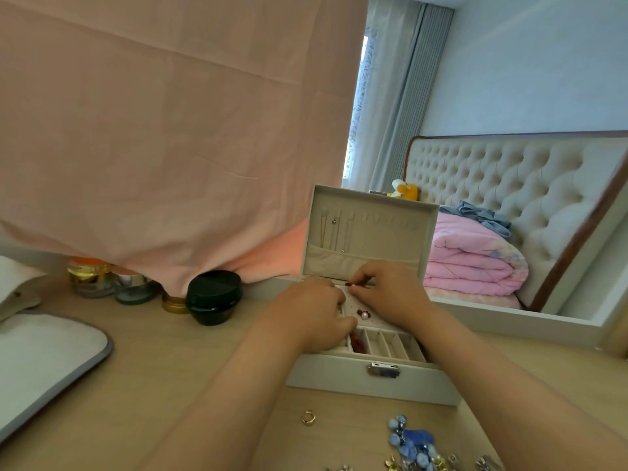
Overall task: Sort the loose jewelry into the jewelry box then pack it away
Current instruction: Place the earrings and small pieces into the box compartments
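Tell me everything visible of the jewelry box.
The jewelry box is white, on the wooden desk, lid open and upright. Beige lining; thin chains hang inside the lid above a pocket. Metal clasp on the front wall. Narrow front compartments, one holding red beads. The left hand rests on its tray; the right hand pinches a small piece over it.
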### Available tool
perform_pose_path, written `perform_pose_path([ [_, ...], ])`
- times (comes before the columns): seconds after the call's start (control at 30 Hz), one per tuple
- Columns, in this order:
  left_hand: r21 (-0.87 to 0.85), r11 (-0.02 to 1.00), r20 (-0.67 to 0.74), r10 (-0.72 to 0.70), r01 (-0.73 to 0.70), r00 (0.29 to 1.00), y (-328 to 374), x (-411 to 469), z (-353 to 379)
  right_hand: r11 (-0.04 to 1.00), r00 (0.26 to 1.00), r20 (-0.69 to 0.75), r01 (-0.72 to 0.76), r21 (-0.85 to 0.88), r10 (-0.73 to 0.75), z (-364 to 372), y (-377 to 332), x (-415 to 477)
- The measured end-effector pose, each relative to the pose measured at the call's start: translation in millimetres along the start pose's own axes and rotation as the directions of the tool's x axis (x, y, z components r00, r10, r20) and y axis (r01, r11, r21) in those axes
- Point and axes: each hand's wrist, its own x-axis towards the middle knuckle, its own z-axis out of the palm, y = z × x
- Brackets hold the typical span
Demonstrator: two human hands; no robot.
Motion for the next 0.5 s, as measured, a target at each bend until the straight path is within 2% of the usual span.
perform_pose_path([
  [0.13,-0.019,1.0,-0.002,0.0,0.0,1.0,0,0,1,0.999,0.999,0.006,0.043,-0.027,-0.043,0,-1,0],
  [0.3,-0.014,1.0,0.013,0.004,-0.004,1.0,1,0,1,0.993,0.988,0.146,0.072,-0.088,-0.058,-10,-4,2],
  [0.5,-0.027,1.0,0.017,0.003,-0.002,1.0,-1,1,2,0.999,0.983,0.182,-0.024,0.032,0.018,-11,-3,5],
])
